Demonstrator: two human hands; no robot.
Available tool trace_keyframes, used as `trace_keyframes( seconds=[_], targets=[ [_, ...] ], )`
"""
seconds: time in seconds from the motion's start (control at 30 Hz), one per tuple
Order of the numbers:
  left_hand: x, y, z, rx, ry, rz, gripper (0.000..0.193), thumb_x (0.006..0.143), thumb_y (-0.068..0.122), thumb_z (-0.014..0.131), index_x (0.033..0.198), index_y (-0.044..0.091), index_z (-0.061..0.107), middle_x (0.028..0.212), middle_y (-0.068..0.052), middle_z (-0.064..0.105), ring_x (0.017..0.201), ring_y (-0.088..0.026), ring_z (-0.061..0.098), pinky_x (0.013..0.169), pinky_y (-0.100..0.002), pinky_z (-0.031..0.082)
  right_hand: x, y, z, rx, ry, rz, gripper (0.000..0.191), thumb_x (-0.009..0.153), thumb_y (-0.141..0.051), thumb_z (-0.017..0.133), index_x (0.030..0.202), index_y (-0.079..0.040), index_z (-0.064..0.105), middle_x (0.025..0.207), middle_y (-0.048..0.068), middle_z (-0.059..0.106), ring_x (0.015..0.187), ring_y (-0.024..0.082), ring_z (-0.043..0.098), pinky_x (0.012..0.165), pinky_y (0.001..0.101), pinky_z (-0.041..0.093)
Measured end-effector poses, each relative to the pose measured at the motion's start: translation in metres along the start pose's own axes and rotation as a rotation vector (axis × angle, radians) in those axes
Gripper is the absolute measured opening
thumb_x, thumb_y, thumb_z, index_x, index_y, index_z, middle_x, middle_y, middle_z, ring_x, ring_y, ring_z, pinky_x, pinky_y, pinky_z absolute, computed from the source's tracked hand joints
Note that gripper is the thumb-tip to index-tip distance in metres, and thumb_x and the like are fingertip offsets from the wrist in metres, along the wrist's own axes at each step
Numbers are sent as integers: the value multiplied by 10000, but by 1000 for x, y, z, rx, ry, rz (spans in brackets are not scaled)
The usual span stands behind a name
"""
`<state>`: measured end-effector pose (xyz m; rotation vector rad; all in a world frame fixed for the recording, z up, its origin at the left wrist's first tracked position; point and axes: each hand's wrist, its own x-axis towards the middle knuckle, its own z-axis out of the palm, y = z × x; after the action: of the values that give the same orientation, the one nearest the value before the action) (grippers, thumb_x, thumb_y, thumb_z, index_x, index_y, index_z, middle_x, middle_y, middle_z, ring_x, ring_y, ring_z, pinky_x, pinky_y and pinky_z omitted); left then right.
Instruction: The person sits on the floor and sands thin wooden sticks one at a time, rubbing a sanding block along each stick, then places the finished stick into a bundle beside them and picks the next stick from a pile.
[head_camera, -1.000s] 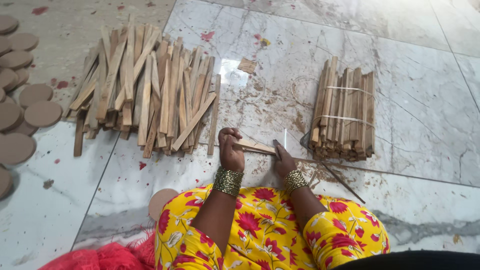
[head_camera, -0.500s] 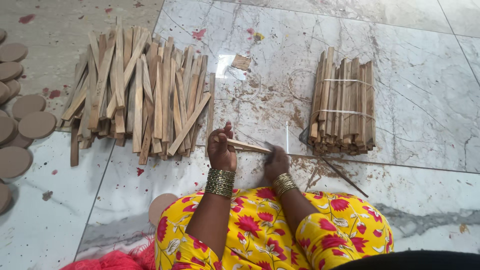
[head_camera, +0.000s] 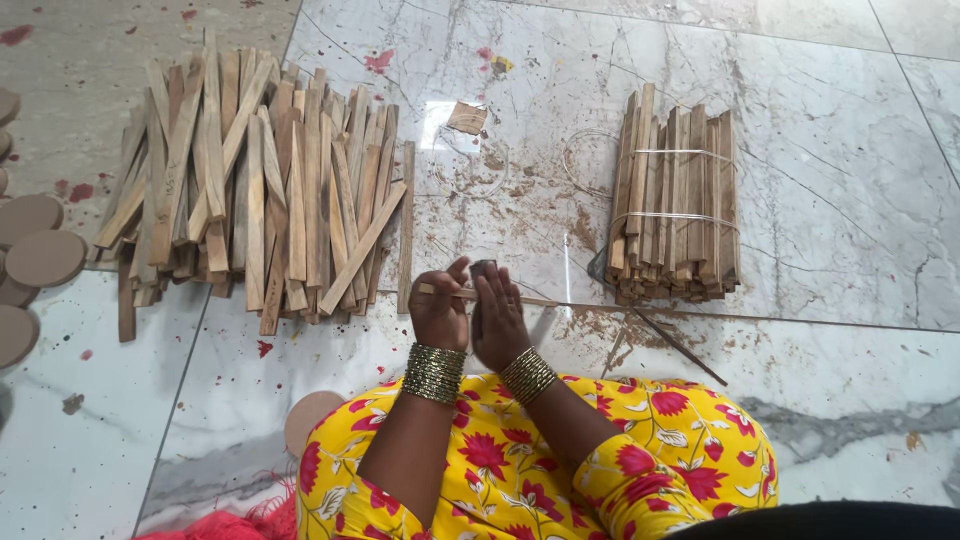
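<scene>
We held a thin pale wooden stick (head_camera: 478, 296) crosswise above the marble floor (head_camera: 830, 200), left hand (head_camera: 438, 312) gripping it, right hand (head_camera: 497, 318) seemingly closed around it, beside the loose heap of flat wooden sticks (head_camera: 250, 190).

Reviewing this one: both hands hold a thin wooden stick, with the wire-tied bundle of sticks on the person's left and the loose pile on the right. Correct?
No, the sides are swapped. The head view shows the wire-tied bundle of wooden sticks on the person's right and the loose pile on the left.
</scene>
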<state>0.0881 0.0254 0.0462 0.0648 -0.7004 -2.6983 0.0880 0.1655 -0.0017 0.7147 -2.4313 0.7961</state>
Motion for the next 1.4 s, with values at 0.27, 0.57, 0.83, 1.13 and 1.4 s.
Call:
trace_keyframes(
  seconds=[0.27,0.57,0.83,1.13,1.4],
  targets=[
    [20,16,-1,-92,218,81,403,917,489,705,1030,105,663,894,-37,679,1006,-256,694,882,-385,510,-10,33,-24,-187,-358,600,896,704,-9,555,1547,-107,268,1681,241,196,1535,438,132,1195,542,94],
    [12,7,1,14,173,-52,419,1015,498,559,912,96,616,1073,-116,760,1083,-259,686,904,-380,495,0,-6,5,127,-14,64,664,933,-73,505,1545,-3,253,1604,284,296,1525,445,229,1238,564,150],
    [24,20,-4,-61,376,-48,444,1003,510,607,805,118,540,802,-66,671,964,-301,730,758,-383,520,-8,44,-31,-106,-469,570,858,776,-107,660,1556,-188,314,1668,91,278,1566,317,176,1260,515,121],
    [16,32,0,-47,647,33,438,998,499,595,788,120,532,760,-40,625,939,-228,708,791,-351,506,-7,22,-16,-18,-300,443,587,971,-70,483,1552,-99,407,1668,152,340,1592,299,258,1342,435,199],
    [21,37,-7,-133,758,128,431,975,471,643,761,124,503,677,-47,559,677,-208,570,723,-376,491,-10,19,-7,-31,-238,336,686,860,31,454,1538,30,353,1606,288,356,1510,411,316,1237,502,247]
  ],
)
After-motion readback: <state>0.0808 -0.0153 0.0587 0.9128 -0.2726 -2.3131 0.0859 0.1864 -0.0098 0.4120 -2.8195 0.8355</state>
